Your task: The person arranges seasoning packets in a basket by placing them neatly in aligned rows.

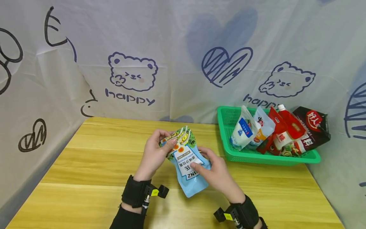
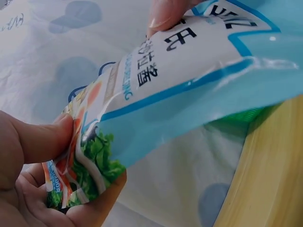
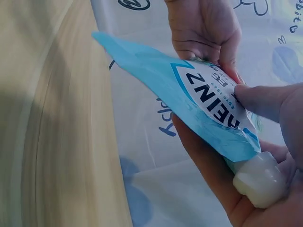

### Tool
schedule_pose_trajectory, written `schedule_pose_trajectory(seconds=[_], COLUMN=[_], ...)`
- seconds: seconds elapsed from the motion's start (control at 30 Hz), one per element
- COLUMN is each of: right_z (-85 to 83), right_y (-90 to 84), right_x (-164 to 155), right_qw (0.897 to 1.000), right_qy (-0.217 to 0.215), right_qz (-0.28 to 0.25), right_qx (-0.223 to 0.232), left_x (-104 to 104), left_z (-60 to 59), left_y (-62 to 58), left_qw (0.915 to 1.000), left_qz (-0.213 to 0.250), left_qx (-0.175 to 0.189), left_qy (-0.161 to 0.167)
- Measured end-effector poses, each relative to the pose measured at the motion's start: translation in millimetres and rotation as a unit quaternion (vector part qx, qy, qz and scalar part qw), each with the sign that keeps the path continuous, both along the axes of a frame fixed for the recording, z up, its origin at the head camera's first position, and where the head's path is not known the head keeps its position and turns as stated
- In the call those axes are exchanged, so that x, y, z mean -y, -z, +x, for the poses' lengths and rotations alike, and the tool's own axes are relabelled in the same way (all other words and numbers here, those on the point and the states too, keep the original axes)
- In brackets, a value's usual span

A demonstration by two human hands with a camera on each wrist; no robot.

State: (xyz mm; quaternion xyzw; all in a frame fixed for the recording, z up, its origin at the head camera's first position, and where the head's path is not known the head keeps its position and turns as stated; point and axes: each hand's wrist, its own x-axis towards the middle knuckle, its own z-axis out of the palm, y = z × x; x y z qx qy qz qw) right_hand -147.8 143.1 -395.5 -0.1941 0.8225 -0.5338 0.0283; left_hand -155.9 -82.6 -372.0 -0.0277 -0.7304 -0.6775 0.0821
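Observation:
A light blue Heinz salad dressing pouch is held upside down above the table, its printed front facing up. My left hand pinches the end with the vegetable picture, thumb on top and fingers beneath. On the other side my right hand grips the pouch near its spout corner, the thumb pressing on the white label. The right wrist view shows the white cap lying against the right palm. In the left wrist view the left thumb lies across the printed end.
A green plastic basket stands at the back right of the wooden table. Inside it are several packages, among them a red pouch with a white cap and a black and red bag. A printed white cloth hangs behind.

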Motion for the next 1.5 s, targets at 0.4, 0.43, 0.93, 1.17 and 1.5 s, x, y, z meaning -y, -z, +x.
schedule_pose_trajectory(seconds=[0.4,0.43,0.93,1.17,1.5], right_z=[-0.3,-0.6,-5.2,-8.1,-8.2], right_y=[-0.9,-1.0,-12.9,-11.4,-12.8], right_x=[-6.4,-7.8,-35.0,-36.1,-38.1], right_qw=[0.999,0.999,0.993,0.988,0.996], right_qy=[0.001,-0.003,-0.080,-0.125,-0.071], right_qz=[-0.026,-0.026,0.069,0.079,0.039], right_qx=[-0.028,-0.033,-0.050,-0.054,-0.030], left_x=[10.8,11.2,10.7,9.9,9.6], left_z=[-0.4,-0.6,1.3,1.1,2.1], left_y=[1.7,1.5,2.1,3.8,3.6], left_qw=[0.9978,0.9974,0.9721,0.9598,0.9691], left_qz=[0.007,0.002,-0.073,-0.097,-0.098], left_qx=[-0.004,-0.004,0.037,0.054,0.010], left_qy=[0.066,0.072,0.220,0.258,0.226])
